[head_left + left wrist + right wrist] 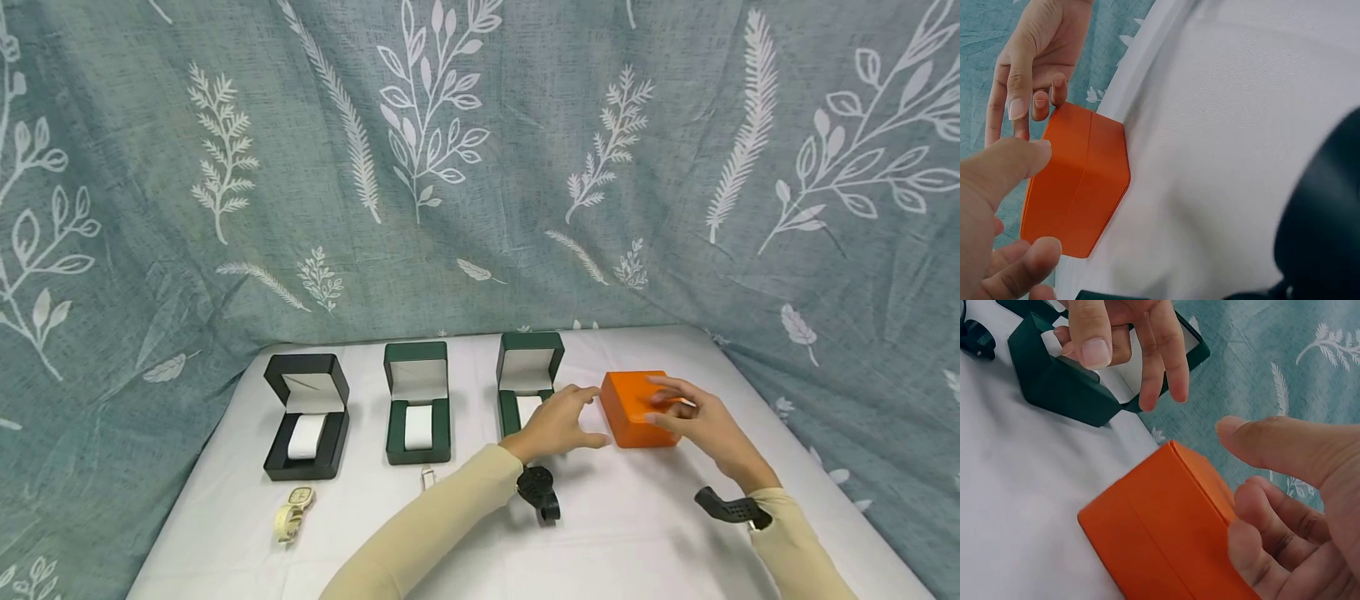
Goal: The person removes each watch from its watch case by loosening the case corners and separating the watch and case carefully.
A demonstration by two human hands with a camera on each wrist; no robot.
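A closed orange box (628, 408) stands on the white-covered table at the right. My left hand (557, 425) is at its left side, thumb and fingers spread apart with nothing between them. My right hand (705, 425) is at the box's right, its bent fingers overlapping the lid in the head view. In the right wrist view, the fingertips are right at the edge of the orange box (1154, 531) and the thumb is held away from it. Behind my left hand is an open green watch box (531, 360) with a white cushion, partly hidden by the hand.
Another open green box (417, 446) and an open black box (306, 467) stand to the left, each with a white cushion. A black watch (537, 487) lies by my left wrist. A gold-toned watch (291, 517) lies before the black box. A pale strap (428, 477) shows behind my left sleeve.
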